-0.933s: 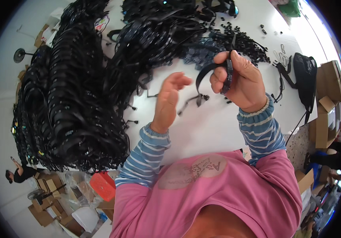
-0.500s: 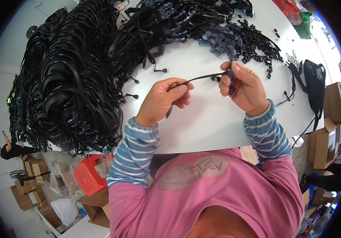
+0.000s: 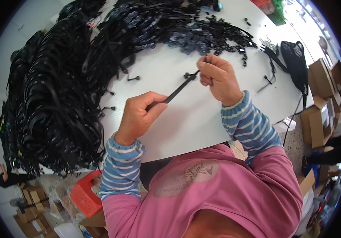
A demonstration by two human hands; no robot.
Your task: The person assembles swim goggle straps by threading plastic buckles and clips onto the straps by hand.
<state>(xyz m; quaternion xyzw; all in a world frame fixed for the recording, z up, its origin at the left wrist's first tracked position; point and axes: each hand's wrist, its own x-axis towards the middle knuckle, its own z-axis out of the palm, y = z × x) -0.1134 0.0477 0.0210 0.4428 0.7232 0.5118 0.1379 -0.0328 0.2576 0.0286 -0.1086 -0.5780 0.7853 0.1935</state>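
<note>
A narrow black strap [image 3: 174, 94] is stretched taut on a slant between my two hands, above the white table [image 3: 170, 135]. My left hand [image 3: 138, 115] pinches its lower end between thumb and fingers. Farther up and to the right, my right hand [image 3: 221, 78] is closed on the other end, with a short tip showing above the fingers. A small black buckle-like piece [image 3: 189, 75] sits on the strap just left of my right hand. What the curled right fingers cover is hidden.
A big heap of looped black straps [image 3: 47, 103] fills the table's left side. Smoky plastic pieces [image 3: 188, 40] and small black parts [image 3: 232, 39] lie at the back. A black mesh item [image 3: 295, 59] rests at the right edge. Cardboard boxes [image 3: 315, 119] and a red plastic stool [image 3: 85, 194] stand beyond the table.
The strap, curved and slack before, is now drawn straight on a slant. My right hand has turned, its fingers curling over. The whole view has shifted, moving the heaps leftward in the picture.
</note>
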